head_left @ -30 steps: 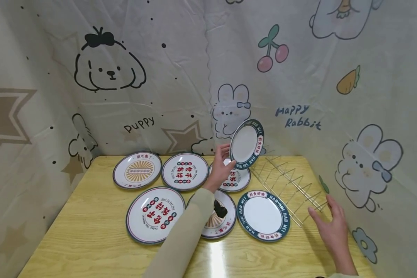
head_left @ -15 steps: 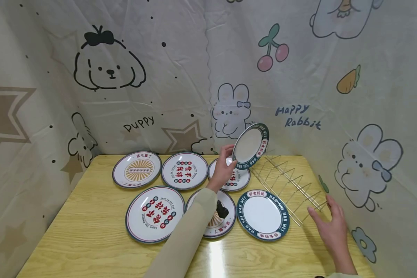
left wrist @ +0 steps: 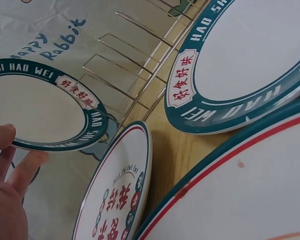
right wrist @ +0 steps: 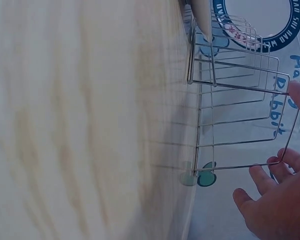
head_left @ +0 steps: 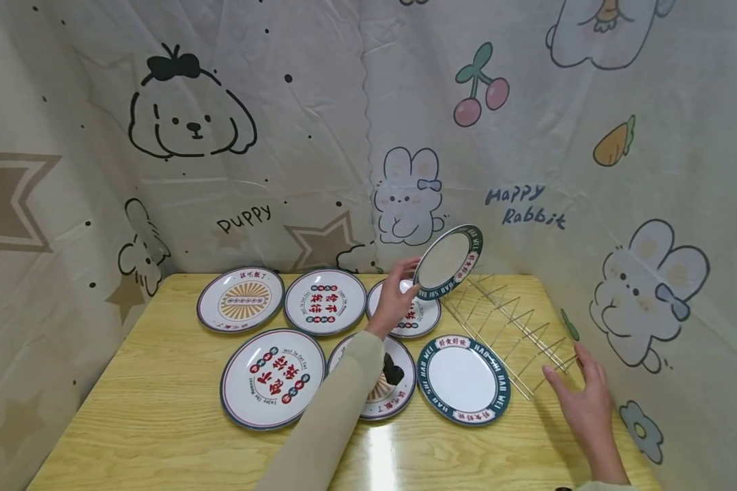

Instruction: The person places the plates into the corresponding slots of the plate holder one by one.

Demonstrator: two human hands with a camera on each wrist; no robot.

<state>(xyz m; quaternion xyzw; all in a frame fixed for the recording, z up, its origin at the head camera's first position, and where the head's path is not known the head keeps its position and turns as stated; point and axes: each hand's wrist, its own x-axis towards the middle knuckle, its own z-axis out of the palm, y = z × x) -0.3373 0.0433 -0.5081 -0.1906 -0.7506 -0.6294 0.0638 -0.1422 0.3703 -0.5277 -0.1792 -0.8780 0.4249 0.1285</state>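
My left hand [head_left: 394, 300] pinches the edge of a white plate [head_left: 447, 262] with a dark green lettered rim. It holds this plate tilted in the air, close to the far end of a wire dish rack [head_left: 518, 324]. In the left wrist view, the thumb lies over the rim of the held plate [left wrist: 35, 110] and the fingers are below. My right hand [head_left: 589, 412] holds the near end of the rack, its thumb and fingers on either side of the end wire. In the right wrist view, the fingertips meet the corners of the rack [right wrist: 240, 87].
Flat on the wooden table [head_left: 147, 402] lie several plates. A matching green-rimmed plate [head_left: 465, 380] is beside the rack; a red-lettered plate [head_left: 414, 327] lies partly behind my left hand. My forearm covers part of a sunburst plate [head_left: 399, 402]. Printed cloth [head_left: 319, 136] hangs behind.
The held plate has moved slightly right and down toward the rack's far end, tipping over further. My left hand has followed a little; the right hand and rack look unchanged.
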